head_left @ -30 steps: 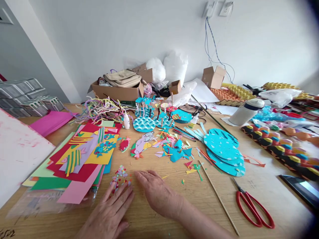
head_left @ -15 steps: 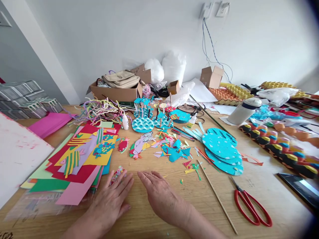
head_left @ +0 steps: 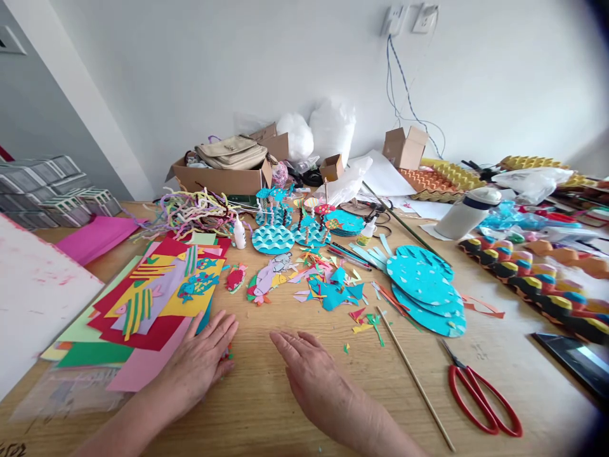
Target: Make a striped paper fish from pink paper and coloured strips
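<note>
My left hand [head_left: 197, 358] lies palm down with fingers stretched, over the edge of the coloured paper stack [head_left: 137, 308]. Small colourful paper bits [head_left: 229, 351] peek out beside its fingers, mostly hidden. On the bare wood, my right hand [head_left: 311, 371] rests on its side, fingers extended and holding nothing. Beyond the hands lie a red paper fish [head_left: 235, 277], a group of cut paper fish [head_left: 269, 277] and a heap of paper scraps [head_left: 333, 285]. Striped and blue paper fish sit on the stack.
Red-handled scissors [head_left: 483, 397] and a thin wooden stick [head_left: 413, 374] lie at the right, near blue paper discs [head_left: 423, 285]. A glue bottle [head_left: 239, 233] stands beside pipe cleaners [head_left: 190, 212]. A white bottle [head_left: 469, 212] and painted egg cartons [head_left: 537, 279] are farther right.
My left hand has moved left towards the paper stack, now covering most of the small paper bits. My right hand has shifted slightly right, widening the gap between the hands.
</note>
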{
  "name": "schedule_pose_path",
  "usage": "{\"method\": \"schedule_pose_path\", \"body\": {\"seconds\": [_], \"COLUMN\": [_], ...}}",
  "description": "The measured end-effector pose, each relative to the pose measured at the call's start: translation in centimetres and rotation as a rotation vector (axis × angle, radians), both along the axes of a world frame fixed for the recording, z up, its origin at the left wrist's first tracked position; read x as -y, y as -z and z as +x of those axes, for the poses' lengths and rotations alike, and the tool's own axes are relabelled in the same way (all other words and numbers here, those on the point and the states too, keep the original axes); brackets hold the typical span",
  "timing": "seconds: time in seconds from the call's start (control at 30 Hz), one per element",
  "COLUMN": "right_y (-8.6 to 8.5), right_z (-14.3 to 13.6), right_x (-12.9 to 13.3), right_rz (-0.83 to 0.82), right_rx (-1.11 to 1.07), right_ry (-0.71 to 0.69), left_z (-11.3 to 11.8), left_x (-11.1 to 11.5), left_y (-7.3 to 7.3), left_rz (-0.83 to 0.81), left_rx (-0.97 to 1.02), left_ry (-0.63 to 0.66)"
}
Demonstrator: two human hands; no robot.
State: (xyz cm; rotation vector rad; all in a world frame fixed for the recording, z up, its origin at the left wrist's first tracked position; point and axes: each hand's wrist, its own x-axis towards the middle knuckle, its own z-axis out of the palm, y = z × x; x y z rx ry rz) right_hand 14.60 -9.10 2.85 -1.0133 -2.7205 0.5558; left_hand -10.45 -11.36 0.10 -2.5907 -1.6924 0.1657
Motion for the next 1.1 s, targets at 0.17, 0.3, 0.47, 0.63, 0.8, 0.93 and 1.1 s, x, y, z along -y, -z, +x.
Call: {"method": "schedule_pose_path", "body": {"seconds": [0.17, 0.3, 0.47, 0.63, 0.8, 0.93, 1.1], "right_y": [0.2, -0.1, -0.5, -0.6, -0.9, -0.8, -0.6], "right_z": [0.6, 0.9, 0.9, 1.3, 1.6, 1.9, 1.8], "right_x": [0.0, 0.2, 0.6, 0.8, 1.2, 1.5, 1.6], "right_rz": [-0.025, -0.041, -0.053, -0.072, -0.087, -0.121, -0.165], "right_rx": [0.008, 0.006, -0.004, 0.03, 0.014, 0.019, 0.039], "right_ry": [0.029, 0.042, 0.027, 0.028, 0.032, 0.053, 0.048], "left_z": [-0.9, -1.4, -1.8, -1.6, -2.2, -4.1, -4.4], "left_x": [0.4, 1.2, 1.4, 2.8, 5.7, 7.5, 7.7], "left_y": [-0.4, -0.1, 0.4, -0.7, -2.6, -2.6, -1.7], "left_rz": [-0.038, 0.034, 0.069, 0.214, 0.21, 0.183, 0.093], "left_rx": [-0.029, -0.027, -0.043, -0.011, -0.025, -0.016, -0.001], "left_ry": [-0.019, 0.025, 0.059, 0.141, 0.348, 0.417, 0.299]}}
